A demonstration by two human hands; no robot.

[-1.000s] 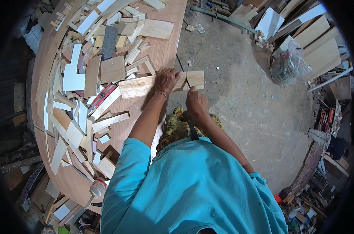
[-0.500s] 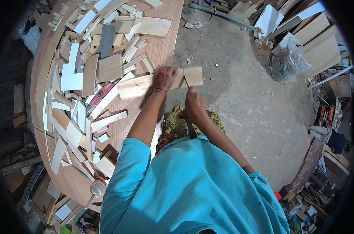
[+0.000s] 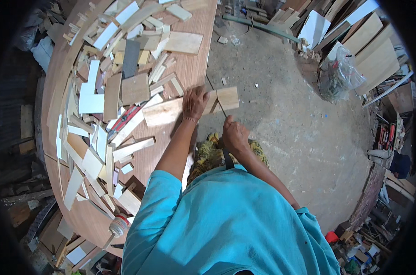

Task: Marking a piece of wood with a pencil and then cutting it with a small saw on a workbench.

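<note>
A pale wooden board [image 3: 164, 111] lies across the table's edge, its right end sticking out over the floor. My left hand [image 3: 195, 101] is closed over the board near that edge and presses it down. In my right hand [image 3: 236, 136] is the grip of a hand saw [image 3: 222, 108], hidden by the fingers. Its thin dark blade, seen edge-on, crosses the overhanging part of the board at a slant. Beyond the board's far side the blade's tip shows. A cut line runs beside the blade.
The wooden table [image 3: 196, 64] on the left bears a heap of wood offcuts [image 3: 135, 89], a red tool [image 3: 125, 120] and a jar [image 3: 119, 225] near its front. Sheets of board [image 3: 377, 55] and a clear plastic bag [image 3: 341, 75] stand at the far right on the concrete floor [image 3: 304, 151].
My right hand has drawn back toward my body with the saw, so its blade reaches differently across the board. My left hand stays on the board. The whole view has shifted slightly.
</note>
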